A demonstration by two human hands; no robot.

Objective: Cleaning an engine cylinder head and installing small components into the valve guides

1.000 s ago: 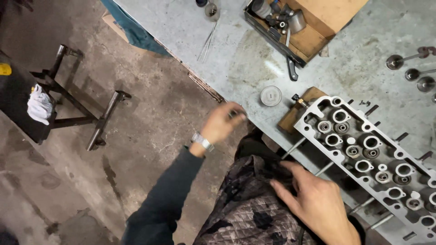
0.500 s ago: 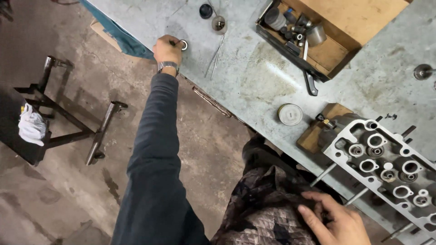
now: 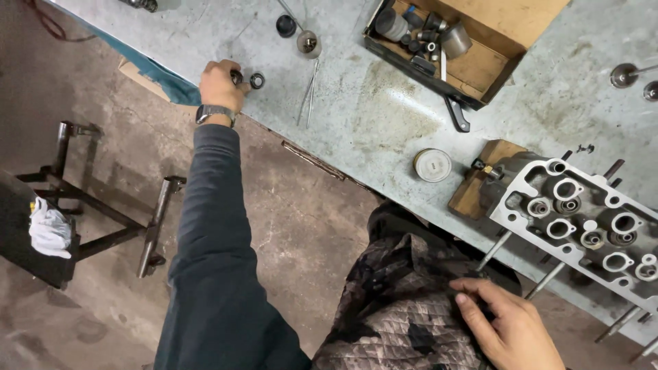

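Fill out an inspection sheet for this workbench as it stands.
Surface: grey metal bench, stained and scuffed.
Job's things: small dark ring by the left hand; cylinder head on a wooden block.
Clutter: cardboard box of metal parts, round tin, loose valves.
Hands: left hand closed on a small dark part at the bench edge; right hand resting on a quilted jacket.
Cables: nothing seen.
Surroundings: concrete floor, dark metal stand, white rag.

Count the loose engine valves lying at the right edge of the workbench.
2 in view: one valve with its stem pointing right, another valve just below it, cut off by the frame. More may lie out of view.
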